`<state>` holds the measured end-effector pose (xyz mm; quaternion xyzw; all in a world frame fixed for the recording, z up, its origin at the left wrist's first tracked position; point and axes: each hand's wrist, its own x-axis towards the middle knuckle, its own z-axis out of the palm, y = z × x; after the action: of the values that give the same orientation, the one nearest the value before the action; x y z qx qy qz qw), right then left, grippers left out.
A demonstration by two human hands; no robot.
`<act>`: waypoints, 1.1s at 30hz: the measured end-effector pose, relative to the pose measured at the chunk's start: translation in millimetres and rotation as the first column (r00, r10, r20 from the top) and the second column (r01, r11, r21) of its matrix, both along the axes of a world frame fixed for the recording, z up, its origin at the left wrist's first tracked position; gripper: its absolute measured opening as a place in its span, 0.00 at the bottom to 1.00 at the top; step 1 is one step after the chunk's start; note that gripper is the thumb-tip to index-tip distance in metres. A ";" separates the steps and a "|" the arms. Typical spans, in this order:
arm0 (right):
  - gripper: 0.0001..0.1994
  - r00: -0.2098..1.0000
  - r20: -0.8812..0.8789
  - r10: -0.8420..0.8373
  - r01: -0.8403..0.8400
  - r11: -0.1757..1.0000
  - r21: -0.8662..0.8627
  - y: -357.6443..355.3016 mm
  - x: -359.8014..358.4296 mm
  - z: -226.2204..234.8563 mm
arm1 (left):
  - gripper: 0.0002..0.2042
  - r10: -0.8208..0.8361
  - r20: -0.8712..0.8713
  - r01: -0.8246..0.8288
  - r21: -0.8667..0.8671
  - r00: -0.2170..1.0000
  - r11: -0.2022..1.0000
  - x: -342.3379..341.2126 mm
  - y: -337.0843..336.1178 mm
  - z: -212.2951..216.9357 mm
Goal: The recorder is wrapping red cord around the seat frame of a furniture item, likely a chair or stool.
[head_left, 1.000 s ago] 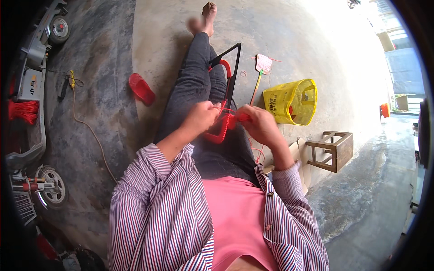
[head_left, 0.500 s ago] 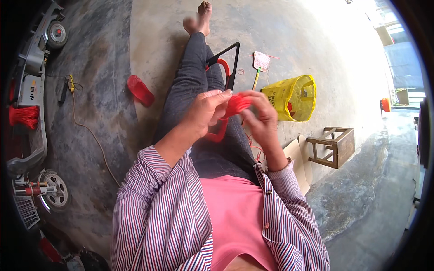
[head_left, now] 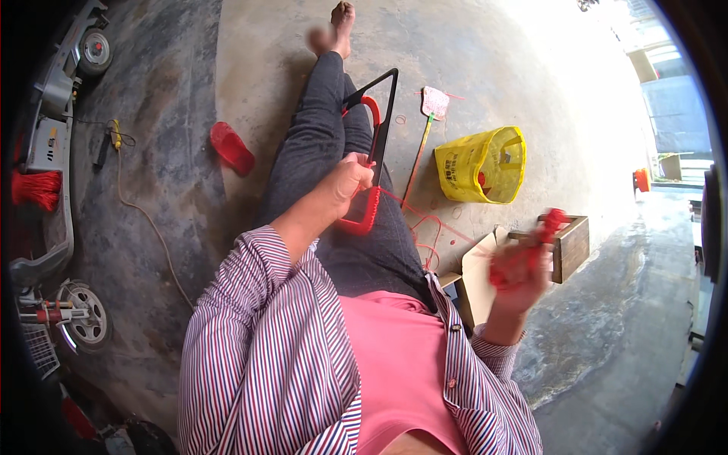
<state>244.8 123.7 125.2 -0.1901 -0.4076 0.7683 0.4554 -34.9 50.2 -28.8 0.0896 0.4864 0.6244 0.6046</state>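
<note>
Across my thighs lies a black frame [head_left: 390, 114] with part of its rim wound in red cord [head_left: 369, 216]. My left hand [head_left: 349, 180] is closed at the side of this frame, its fingers pinched at the red strand there; whether they also grip the rim is hidden. Out to the right, my right hand [head_left: 523, 269] is closed around a bundle of red cord [head_left: 552, 221], both smeared by motion. A thin red strand [head_left: 425, 211] stretches from the frame toward the right hand, and looser loops hang beside my right thigh.
On the floor to the right are a yellow bucket-shaped container [head_left: 462, 167], a fly swatter [head_left: 434, 106], an opened cardboard box [head_left: 479, 284] and a wooden stool [head_left: 572, 246]. A red slipper [head_left: 232, 149] and a cable [head_left: 148, 216] lie left, beside a parked vehicle [head_left: 57, 144] with red strands on it.
My right hand has swung right and down, away from my left, carrying the red bundle. A strand now spans the gap. My left hand stays near the frame.
</note>
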 end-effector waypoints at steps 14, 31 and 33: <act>0.30 0.824 0.086 0.560 -0.471 0.762 -0.444 -37.0 -85.4 -72.7 | 0.17 -0.011 -0.713 0.349 0.329 0.701 0.877 45.6 -41.0 99.3; 0.12 0.475 0.829 0.296 -0.607 0.792 0.066 32.4 -135.3 -118.2 | 0.11 -0.170 -0.975 0.170 -0.144 0.146 0.975 -4.3 -19.5 42.0; 0.12 0.536 0.793 0.288 -0.553 0.830 0.072 35.5 -126.4 -118.1 | 0.12 -0.117 -0.968 0.143 -0.086 0.221 0.986 -4.7 -15.3 36.7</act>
<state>118.4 159.2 7.1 -0.3109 -0.7093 0.6292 0.0663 -39.6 34.9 7.8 0.5029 0.7399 0.3874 0.2226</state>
